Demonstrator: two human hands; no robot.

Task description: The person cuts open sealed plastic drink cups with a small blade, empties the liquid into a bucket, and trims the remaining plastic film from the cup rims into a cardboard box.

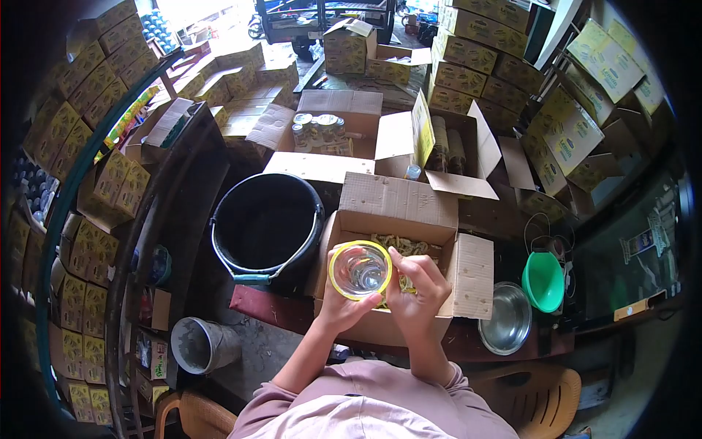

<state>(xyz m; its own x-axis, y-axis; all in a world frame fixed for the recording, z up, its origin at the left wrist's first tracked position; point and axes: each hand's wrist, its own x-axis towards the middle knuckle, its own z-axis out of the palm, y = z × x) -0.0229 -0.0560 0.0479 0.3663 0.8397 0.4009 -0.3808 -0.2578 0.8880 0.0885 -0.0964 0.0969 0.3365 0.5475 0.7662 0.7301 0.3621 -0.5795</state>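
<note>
A clear cup (360,271) with a yellow band round its rim is held up over an open cardboard box (398,197). My left hand (342,304) is wrapped round the cup's left and lower side. On the cup's right side, my right hand (418,285) has its fingers bent, with the thumb and fingertips at the rim. Inside the box under my hands lie many small yellowish pieces (404,247), partly hidden by the hands and cup.
A black bucket (311,241) stands left of the box. To the right are a metal bowl (506,318) and a green basin (543,282). Behind are a box of cans (319,130) and another open box (486,139). A grey bucket (205,345) sits lower left.
</note>
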